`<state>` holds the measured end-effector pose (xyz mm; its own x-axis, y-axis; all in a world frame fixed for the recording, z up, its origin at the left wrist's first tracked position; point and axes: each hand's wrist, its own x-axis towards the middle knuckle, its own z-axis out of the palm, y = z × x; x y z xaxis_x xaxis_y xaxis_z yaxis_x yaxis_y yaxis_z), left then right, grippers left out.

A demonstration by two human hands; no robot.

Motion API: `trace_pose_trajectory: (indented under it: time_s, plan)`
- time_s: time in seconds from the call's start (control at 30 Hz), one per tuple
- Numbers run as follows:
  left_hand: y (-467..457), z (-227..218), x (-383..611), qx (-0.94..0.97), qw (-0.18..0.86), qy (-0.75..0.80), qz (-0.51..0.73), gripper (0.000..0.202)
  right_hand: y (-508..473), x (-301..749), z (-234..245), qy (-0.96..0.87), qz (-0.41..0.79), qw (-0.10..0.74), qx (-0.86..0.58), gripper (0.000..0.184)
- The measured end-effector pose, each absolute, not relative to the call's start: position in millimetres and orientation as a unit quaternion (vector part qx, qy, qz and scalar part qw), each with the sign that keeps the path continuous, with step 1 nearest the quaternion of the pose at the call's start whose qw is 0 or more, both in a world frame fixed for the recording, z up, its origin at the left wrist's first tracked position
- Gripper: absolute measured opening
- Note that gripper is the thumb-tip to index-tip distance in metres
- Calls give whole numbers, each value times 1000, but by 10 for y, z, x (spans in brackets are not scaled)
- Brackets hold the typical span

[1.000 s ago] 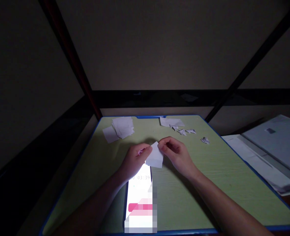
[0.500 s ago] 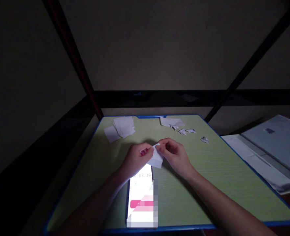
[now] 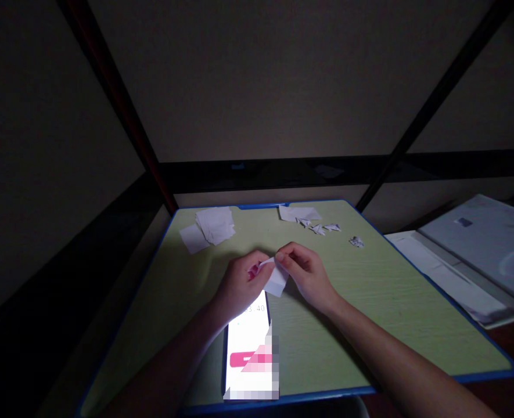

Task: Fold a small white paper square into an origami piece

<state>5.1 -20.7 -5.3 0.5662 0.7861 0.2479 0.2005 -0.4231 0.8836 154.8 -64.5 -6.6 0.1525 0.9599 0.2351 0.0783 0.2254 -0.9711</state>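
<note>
A small white piece of paper (image 3: pixel 276 281) is held up between both hands, just above the far end of a lit phone (image 3: pixel 244 334). My left hand (image 3: pixel 244 281) pinches its left side between thumb and fingers. On the top right corner, the thumb and fingertips of my right hand (image 3: pixel 304 270) are closed. A crease seems to run across the paper's lower part. The phone lies on the table with a bright timer screen, partly covered by my left hand and by a blurred patch.
The pale green table (image 3: pixel 344 325) has a blue rim. A stack of white paper sheets (image 3: pixel 215 225) lies at the far left. More paper (image 3: pixel 298 213), several small folded paper pieces (image 3: pixel 317 229) and a crumpled piece (image 3: pixel 356 242) are at the far right. A grey-white folder-like object (image 3: pixel 478 244) sits beyond the right edge.
The view has shifted and tilted slightly. My right fingertips have slid a little left along the paper's top edge. Both hands keep hold of it, and the phone's timer has advanced.
</note>
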Motion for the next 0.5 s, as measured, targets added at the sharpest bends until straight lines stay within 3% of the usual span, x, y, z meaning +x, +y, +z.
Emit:
trace_pose_trajectory:
  time_s: [0.23,0.5]
  plan:
    - [-210,-34,80,744,507,291,324,27,-647,1554,-78,-530,390,566,-497,24]
    - [-145,-27,45,713,470,348,386,32,-650,1535,-62,-548,405,533,-501,28]
